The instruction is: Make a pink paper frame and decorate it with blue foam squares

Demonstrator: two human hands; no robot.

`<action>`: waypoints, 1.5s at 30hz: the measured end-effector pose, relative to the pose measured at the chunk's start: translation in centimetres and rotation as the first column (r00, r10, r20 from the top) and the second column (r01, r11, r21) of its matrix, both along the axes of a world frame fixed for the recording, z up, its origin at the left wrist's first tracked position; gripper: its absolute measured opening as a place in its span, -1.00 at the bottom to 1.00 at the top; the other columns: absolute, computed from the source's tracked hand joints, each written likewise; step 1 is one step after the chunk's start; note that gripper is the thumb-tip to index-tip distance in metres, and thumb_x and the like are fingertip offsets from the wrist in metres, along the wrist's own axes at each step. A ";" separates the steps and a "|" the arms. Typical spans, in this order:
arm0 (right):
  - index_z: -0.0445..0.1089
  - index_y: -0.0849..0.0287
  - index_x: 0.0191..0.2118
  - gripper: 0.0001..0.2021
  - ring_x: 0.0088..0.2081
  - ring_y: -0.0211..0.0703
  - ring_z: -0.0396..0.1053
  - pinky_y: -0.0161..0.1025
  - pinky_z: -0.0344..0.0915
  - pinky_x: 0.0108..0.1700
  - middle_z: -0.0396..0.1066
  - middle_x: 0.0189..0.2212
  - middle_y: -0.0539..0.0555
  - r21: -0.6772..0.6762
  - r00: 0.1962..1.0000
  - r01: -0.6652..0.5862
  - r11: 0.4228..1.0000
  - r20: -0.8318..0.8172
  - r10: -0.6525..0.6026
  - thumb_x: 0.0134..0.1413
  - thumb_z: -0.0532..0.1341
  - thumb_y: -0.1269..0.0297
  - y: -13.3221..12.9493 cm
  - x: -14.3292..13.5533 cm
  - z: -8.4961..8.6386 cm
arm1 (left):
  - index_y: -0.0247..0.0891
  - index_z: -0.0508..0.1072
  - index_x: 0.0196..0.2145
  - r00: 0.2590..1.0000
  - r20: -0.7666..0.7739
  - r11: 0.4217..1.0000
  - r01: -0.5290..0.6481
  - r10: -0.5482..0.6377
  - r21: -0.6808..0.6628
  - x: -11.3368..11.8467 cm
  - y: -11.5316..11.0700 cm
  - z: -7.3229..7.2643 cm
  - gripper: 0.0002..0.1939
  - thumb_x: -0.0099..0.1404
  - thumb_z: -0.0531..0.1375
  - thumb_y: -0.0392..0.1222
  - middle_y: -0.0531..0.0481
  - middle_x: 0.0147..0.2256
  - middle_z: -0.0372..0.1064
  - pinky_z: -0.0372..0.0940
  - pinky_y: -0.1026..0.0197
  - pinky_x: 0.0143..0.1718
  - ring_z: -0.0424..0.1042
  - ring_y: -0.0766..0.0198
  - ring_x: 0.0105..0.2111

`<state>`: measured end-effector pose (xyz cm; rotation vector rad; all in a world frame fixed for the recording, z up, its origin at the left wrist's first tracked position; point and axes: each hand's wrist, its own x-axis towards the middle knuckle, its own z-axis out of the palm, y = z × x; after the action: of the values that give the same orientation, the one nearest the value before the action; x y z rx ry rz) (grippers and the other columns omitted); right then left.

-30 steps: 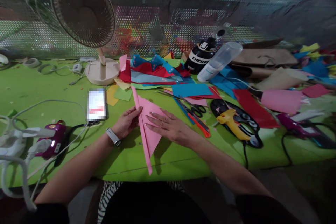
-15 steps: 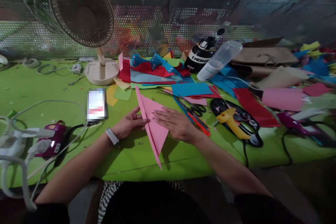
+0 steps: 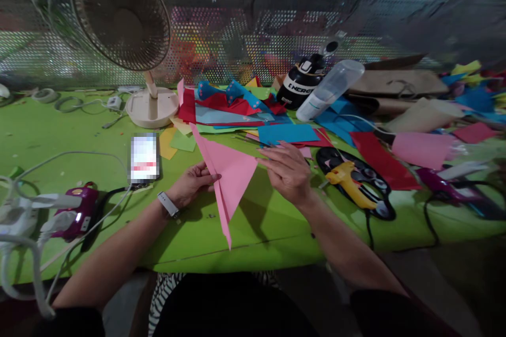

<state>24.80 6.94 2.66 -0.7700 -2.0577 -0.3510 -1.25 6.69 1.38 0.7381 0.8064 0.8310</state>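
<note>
A pink paper triangle (image 3: 233, 164) with a folded strip along its left edge is held slightly above the table, casting a shadow. My left hand (image 3: 194, 183) pinches that folded strip about midway, thumb on top and fingers behind. My right hand (image 3: 289, 171) is at the sheet's right corner, fingers stretched out and slightly apart. Its lowest fingertip meets or nearly meets the corner; I cannot tell which. Under and behind this hand, the scissors and the orange-and-blue tool are hidden. Just beyond its fingertips lies blue paper (image 3: 290, 133).
On the right, a yellow glue gun (image 3: 351, 189) rests on a black tray (image 3: 389, 210). A phone (image 3: 144, 158) and a fan (image 3: 152, 108) stand left. Behind are a black bottle (image 3: 296, 87) and a clear bottle (image 3: 332, 89). Purple power blocks (image 3: 81, 202) trail cables.
My right hand has lifted off the pink paper's face and moved right, over the scissors. The paper has shifted a little left, still in my left hand.
</note>
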 end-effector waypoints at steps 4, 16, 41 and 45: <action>0.28 0.17 0.19 -0.49 0.19 -0.03 0.28 0.07 0.22 0.23 0.38 0.12 0.20 -0.079 0.976 -0.127 0.989 0.168 0.138 0.09 0.14 0.53 -0.9 -1.1 0.1 | -0.30 0.50 -0.14 1.000 0.006 1.000 0.000 0.000 0.000 0.2 -0.2 -0.1 -0.60 0.02 0.41 -0.37 0.04 -0.33 0.54 0.42 0.37 -0.38 0.50 0.39 -0.41; 0.46 0.19 -0.03 -0.72 0.03 -0.19 0.44 -0.06 0.35 0.13 0.52 -0.05 0.09 -0.142 0.857 -0.357 0.923 0.343 0.384 0.27 0.07 0.51 -2.8 -3.9 0.0 | -0.32 0.50 -0.21 0.999 0.012 0.999 0.041 -0.041 0.036 1.1 -1.2 -1.0 -0.66 0.06 0.42 -0.19 -0.02 -0.34 0.55 0.40 0.32 -0.33 0.50 0.37 -0.42; 0.29 0.14 -0.51 -0.68 -0.41 -0.21 0.30 -0.25 0.26 -0.38 0.34 -0.45 0.02 -0.738 0.943 -0.208 0.642 -0.325 -0.067 0.16 0.22 0.06 -2.4 -5.4 0.6 | -0.34 0.56 -0.15 0.899 -0.372 0.850 0.374 -0.233 0.372 1.5 -2.0 -0.6 -0.62 0.21 0.28 0.02 -0.13 -0.23 0.52 0.33 0.27 -0.28 0.43 0.30 -0.35; 0.27 0.14 -0.53 -0.65 -0.46 -0.26 0.22 -0.29 0.17 -0.45 0.28 -0.51 -0.02 -0.765 0.933 -0.219 0.606 -0.347 -0.101 0.14 0.22 0.03 -2.3 -5.4 0.8 | -0.33 0.56 -0.18 0.899 -0.366 0.849 0.378 -0.242 0.368 1.5 -2.2 -0.4 -0.62 0.24 0.24 0.06 -0.11 -0.27 0.51 0.33 0.27 -0.28 0.42 0.29 -0.36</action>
<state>19.37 4.62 3.45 -1.1760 -1.8196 0.7924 0.26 4.53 0.97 1.3873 0.7519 0.6038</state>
